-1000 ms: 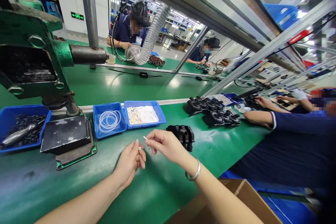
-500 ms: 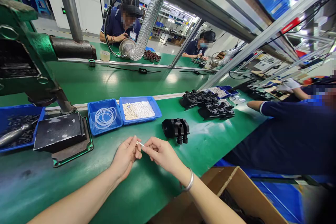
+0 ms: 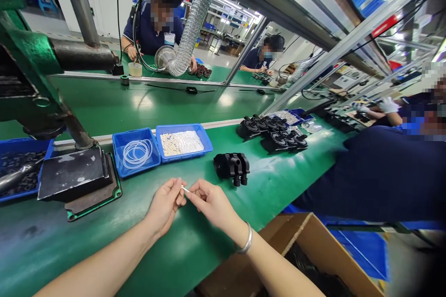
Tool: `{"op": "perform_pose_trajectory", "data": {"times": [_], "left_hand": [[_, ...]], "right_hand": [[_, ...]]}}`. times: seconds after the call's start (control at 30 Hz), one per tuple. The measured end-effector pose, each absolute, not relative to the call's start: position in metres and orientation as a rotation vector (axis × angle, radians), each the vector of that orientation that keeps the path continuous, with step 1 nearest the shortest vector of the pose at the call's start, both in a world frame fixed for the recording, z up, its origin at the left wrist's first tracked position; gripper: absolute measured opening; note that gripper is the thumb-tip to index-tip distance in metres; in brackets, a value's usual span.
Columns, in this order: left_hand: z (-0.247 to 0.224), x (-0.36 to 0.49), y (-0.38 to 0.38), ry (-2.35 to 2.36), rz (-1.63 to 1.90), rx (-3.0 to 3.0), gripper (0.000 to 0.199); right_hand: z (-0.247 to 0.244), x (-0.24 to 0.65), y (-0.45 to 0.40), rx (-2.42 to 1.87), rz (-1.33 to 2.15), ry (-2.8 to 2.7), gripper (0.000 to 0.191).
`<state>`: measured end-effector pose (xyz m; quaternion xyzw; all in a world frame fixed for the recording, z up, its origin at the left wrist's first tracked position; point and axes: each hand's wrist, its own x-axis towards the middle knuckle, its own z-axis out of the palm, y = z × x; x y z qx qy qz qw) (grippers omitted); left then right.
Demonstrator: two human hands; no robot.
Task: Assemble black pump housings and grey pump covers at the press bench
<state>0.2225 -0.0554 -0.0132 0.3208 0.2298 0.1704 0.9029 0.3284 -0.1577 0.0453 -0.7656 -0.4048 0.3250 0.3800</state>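
Over the green bench, my left hand (image 3: pixel 167 204) is closed, pinching a small cream-coloured ring between thumb and fingertips; fingers mostly cover it. My right hand (image 3: pixel 211 200) pinches a short thin white pin (image 3: pixel 186 190), whose tip meets the ring. Just beyond my hands, a black ribbed plastic housing (image 3: pixel 232 167) with two stubby ports lies on the bench. Past my left hand stand a blue tray (image 3: pixel 136 171) of coiled clear tubing (image 3: pixel 137 154) and another blue tray (image 3: pixel 184 157) holding cream rings (image 3: pixel 169 145) and white pieces (image 3: pixel 190 143).
A green press (image 3: pixel 31 65) with a black metal block (image 3: pixel 71 171) stands at left, beside a blue bin (image 3: pixel 49 148) of dark parts. More black housings (image 3: pixel 268 132) lie at back right. A cardboard box (image 3: pixel 334 246) sits front right; a co-worker's dark sleeve (image 3: pixel 379 176) is close at right.
The pin's tip has come to the ring, which now shows less between my fingers. Across the bench, a co-worker's arms have spread apart and one hand has reached a round container.
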Motion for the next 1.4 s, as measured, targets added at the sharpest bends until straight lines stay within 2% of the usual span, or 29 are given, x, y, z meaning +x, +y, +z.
{"op": "perform_pose_trajectory", "data": {"times": [0.47,0.7,0.8,0.9,0.97,1.17,1.4], "left_hand": [[-0.015,0.221,-0.057,0.508,0.386,0.731,0.037],[-0.014,0.217,-0.061,0.5,0.303,0.863,0.043],[-0.014,0.213,-0.063,0.398,0.293,0.978,0.053],[-0.015,0.212,-0.064,0.28,0.277,1.061,0.062],[-0.015,0.212,-0.065,0.25,0.249,1.096,0.06],[-0.01,0.215,-0.065,0.282,0.216,1.061,0.054],[-0.005,0.209,-0.076,0.259,0.05,0.792,0.056]], "right_hand": [[0.04,0.315,-0.16,-1.875,0.801,-0.908,0.029],[0.025,0.314,-0.166,-1.518,1.121,-0.677,0.047],[0.026,0.323,-0.17,-1.443,0.944,-0.7,0.039],[0.043,0.348,-0.177,-1.518,0.488,-0.686,0.03],[0.057,0.371,-0.182,-1.571,0.288,-0.615,0.029],[0.068,0.41,-0.19,-1.52,0.534,-0.5,0.029],[0.069,0.359,-0.195,-1.316,0.594,-0.491,0.023]]}}
